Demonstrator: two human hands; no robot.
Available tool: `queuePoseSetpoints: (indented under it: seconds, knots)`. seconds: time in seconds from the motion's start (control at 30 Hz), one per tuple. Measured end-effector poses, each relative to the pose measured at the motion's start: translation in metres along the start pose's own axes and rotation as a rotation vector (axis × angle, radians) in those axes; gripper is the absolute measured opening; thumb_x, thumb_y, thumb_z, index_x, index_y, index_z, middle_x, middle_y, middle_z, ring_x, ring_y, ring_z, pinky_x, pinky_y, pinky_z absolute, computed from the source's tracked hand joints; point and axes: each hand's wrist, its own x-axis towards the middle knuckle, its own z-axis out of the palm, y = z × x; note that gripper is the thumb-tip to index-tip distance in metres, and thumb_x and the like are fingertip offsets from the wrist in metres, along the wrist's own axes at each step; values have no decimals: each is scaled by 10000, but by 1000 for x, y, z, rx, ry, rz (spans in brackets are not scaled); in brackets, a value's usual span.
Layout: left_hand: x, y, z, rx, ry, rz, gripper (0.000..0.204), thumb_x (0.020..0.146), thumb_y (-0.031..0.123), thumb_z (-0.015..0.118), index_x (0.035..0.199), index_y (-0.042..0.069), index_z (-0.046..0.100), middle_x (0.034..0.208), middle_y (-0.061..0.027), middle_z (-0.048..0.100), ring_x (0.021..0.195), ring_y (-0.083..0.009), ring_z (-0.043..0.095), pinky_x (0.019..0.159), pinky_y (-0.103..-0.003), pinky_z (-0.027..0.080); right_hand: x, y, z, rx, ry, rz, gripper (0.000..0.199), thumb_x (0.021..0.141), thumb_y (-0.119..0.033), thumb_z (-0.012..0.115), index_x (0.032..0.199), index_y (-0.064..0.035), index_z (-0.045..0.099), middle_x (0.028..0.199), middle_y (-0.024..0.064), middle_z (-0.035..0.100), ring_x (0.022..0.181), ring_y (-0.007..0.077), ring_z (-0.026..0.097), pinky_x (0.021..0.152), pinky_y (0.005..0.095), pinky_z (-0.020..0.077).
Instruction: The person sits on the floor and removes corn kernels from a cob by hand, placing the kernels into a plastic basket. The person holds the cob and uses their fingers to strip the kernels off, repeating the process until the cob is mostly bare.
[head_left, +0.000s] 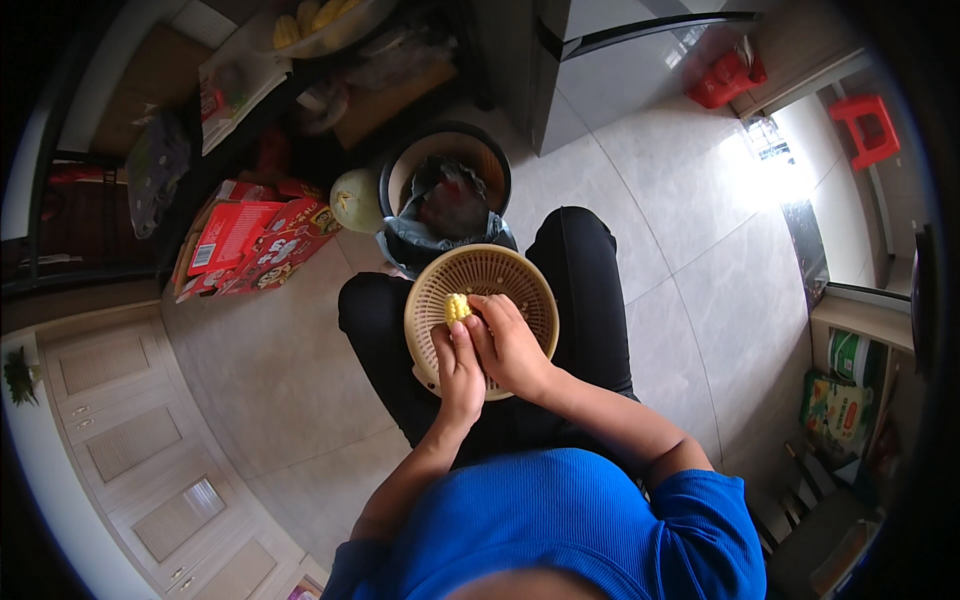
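Observation:
Both hands hold one pale yellow corn cob (457, 307) above a round tan plastic basket (540, 290) that rests on my lap. My left hand (459, 372) wraps the cob from below, its thumb lying along the side. From the right, my right hand (508, 345) closes over the cob, with its fingers on the upper kernels. A few loose kernels lie on the slatted bottom of the basket. The cob's lower end is hidden inside my hands.
Just beyond my knees stands a round bin (497, 160) lined with a dark bag (430, 232). Left of it are a pale green melon (355, 200) and a red cardboard box (262, 238). More corn (318, 18) sits in a bowl on a shelf. A grey fridge (620, 60) stands ahead.

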Motion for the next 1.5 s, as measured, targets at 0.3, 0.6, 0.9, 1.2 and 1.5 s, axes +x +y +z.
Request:
queuePoseSetpoints:
  seconds: [0.3,0.6,0.9,1.2,1.5]
  knots:
    - [7,2,-12,-39,-28,23,331,971,310,324,1100,16,404,1022,-64,471,906,-117,468,807,-266,403,2,11,-11,556,-143,437,294,954,-187,406,1134,17,515,985,64,581,930,105,532,819,242,433]
    - [-1,12,-17,390,-175,264,217,945,182,424,1051,-6,395,943,-96,506,807,-136,507,709,-266,437,11,4,-20,661,-111,387,280,910,-210,519,1051,30,552,893,35,596,828,79,530,740,220,440]
    - [-6,-3,-2,403,-41,269,194,955,165,378,992,-23,349,950,-172,503,829,-218,515,725,-334,424,3,10,-3,522,-57,472,303,941,-242,450,1009,28,570,841,43,604,772,79,533,686,228,446]
    - [-4,-39,-5,396,21,245,209,960,191,370,937,-15,340,860,-164,506,748,-213,513,666,-334,422,-1,27,6,139,-48,263,242,925,-152,425,931,43,568,777,206,610,712,305,620,649,339,480]
    - [0,-36,-5,528,124,267,222,955,201,386,931,-16,346,802,-177,508,687,-253,516,628,-358,421,-2,40,13,498,-77,525,316,951,-239,389,956,31,555,795,125,599,717,183,565,679,303,454]
